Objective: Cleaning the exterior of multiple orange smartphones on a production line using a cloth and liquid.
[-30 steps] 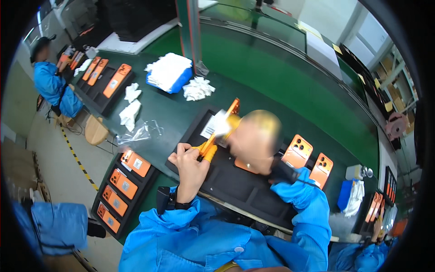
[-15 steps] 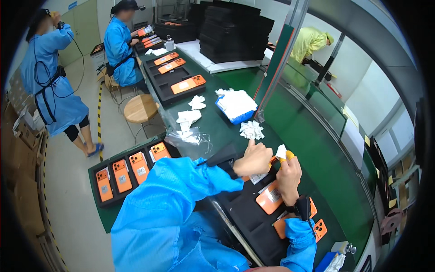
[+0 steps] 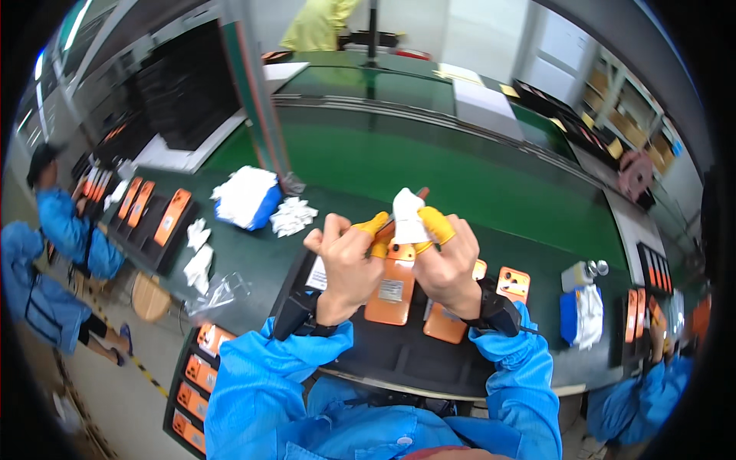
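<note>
Both my hands are raised over a black foam tray (image 3: 368,345) at the bench, with yellow finger cots on their fingertips. My left hand (image 3: 349,268) pinches a thin orange phone (image 3: 424,192), seen nearly edge-on and mostly hidden. In my right hand (image 3: 448,264) a folded white wipe (image 3: 408,213) is pressed around that phone. Below them an orange phone with a label (image 3: 391,291) lies in the tray. Another orange phone (image 3: 445,323) is beside it, partly under my right wrist. Further right sits an orange phone showing its cameras (image 3: 512,284).
Left on the bench are a blue pack of wipes (image 3: 249,201), crumpled wipes (image 3: 293,217) and a clear plastic bag (image 3: 222,297). A second wipe pack (image 3: 580,316) and a dispenser bottle (image 3: 580,274) stand right. A phone tray (image 3: 180,399) is lower left. Co-workers sit at both sides.
My view has swung to the right, bringing the bench's right side and another person there into sight. My hands remain together, with the wipe still against the held phone.
</note>
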Available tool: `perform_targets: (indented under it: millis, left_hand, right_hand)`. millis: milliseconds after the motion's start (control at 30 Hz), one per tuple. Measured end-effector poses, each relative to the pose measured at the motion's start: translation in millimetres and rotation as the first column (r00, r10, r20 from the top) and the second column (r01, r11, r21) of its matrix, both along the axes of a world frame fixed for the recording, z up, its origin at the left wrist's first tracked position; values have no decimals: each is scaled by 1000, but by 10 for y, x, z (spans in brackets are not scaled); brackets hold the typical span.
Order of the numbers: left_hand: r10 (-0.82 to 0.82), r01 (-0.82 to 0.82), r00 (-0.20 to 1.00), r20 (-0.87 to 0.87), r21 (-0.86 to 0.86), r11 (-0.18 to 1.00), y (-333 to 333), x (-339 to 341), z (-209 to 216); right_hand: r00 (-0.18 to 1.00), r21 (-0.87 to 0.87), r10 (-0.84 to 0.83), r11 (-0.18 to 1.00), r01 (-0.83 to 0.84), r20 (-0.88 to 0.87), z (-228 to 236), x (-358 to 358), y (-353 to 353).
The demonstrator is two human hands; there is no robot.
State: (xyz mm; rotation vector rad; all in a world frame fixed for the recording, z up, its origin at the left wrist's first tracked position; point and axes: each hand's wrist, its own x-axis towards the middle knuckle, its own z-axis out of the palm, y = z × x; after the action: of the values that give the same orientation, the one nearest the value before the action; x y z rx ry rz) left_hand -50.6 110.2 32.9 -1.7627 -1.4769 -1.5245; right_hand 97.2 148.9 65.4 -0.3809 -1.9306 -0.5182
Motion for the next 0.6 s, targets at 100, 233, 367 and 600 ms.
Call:
perform_targets:
  millis: [100, 233, 367, 600]
  left_hand:
    - [-35, 35, 999, -12, 31, 999, 39, 117, -100]
    - [-32, 32, 999, -8, 5, 999, -15, 136, -174]
    - [-33, 33, 999, -7, 34, 999, -3, 149, -217]
    - [-29, 29, 999, -32, 5, 1000, -101, 121, -208]
  right_hand:
    - [999, 19, -34, 999, 34, -8, -31, 154, -28]
    - [994, -77, -97, 993, 94, -41, -149, 286, -19]
    - [1000, -108, 28, 994, -27, 8, -158, 291, -239]
    - [999, -97, 34, 995, -34, 1, -176, 369, -159]
